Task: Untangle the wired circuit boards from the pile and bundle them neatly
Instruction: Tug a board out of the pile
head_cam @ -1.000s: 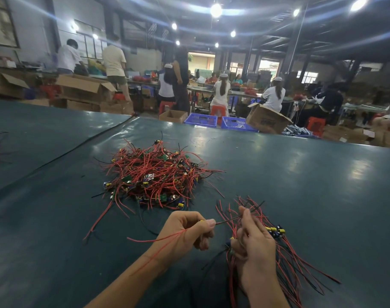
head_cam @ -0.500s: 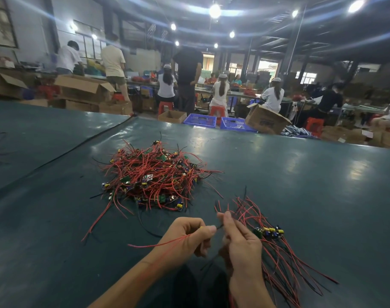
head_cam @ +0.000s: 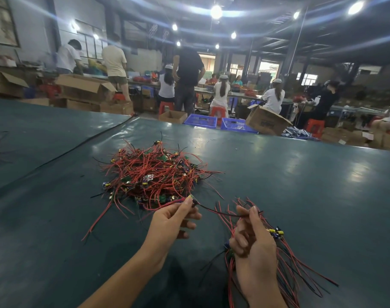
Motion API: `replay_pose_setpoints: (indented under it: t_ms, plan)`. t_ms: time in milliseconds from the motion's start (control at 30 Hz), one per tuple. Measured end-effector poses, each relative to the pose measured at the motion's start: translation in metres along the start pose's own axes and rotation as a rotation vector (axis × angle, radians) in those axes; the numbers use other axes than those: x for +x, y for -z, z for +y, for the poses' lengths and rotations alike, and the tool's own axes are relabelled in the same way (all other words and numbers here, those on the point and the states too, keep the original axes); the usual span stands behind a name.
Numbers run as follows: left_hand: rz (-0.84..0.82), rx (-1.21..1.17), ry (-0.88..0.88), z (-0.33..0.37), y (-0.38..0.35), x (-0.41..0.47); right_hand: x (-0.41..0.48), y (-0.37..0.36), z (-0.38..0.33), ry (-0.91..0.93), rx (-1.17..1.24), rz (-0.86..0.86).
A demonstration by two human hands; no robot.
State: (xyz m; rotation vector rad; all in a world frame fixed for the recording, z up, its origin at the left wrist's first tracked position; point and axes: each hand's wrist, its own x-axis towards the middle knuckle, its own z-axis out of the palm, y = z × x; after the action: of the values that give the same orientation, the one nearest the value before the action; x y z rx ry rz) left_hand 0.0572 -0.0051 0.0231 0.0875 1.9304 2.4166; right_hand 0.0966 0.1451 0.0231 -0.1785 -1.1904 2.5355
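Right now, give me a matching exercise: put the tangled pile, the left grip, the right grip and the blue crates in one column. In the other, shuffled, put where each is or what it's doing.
Column one
1. tangled pile
2. left grip
3. right grip
4. blue crates

Column two
A. past the far edge of the table
B. wrapped round a bundle of wires
C. pinches one end of a wire beside the pile
D. lies on the table, ahead of the left grip

Pairs: 1-D, 2-C, 3-B, 4-A.

Dim hall; flaring ceiling lamps (head_cam: 216,11) glare on the table (head_cam: 300,185), edges warped.
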Motion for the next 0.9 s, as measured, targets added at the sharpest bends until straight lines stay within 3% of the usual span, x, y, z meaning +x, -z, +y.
replay_pose_setpoints:
  t_ms: [133,233,400,500,600,900]
  plan:
    - [0.012,-0.103,0.043,0.003,-0.001,0.001,-0.004,0.0,-0.001,-0.022,0.032,-0.082]
    - [-0.083,-0.21,0.113,0.006,0.002,0.0,-0.004,0.001,-0.003,-0.03,0.06,-0.101]
    - [-0.398,-0.131,0.178,0.002,0.0,-0.001,-0.005,-0.003,0.008,-0.02,-0.339,-0.127]
    - [-0.52,-0.076,0.242,-0.005,-0.003,0.002,-0.01,-0.009,0.014,-0.036,-0.513,-0.253]
    - [-0.547,-0.076,0.271,-0.009,-0.001,0.007,-0.011,-0.012,0.014,-0.076,-0.451,-0.298]
    - [-0.491,-0.09,0.309,-0.012,0.001,0.004,-0.008,-0.01,0.011,-0.193,-0.227,-0.123]
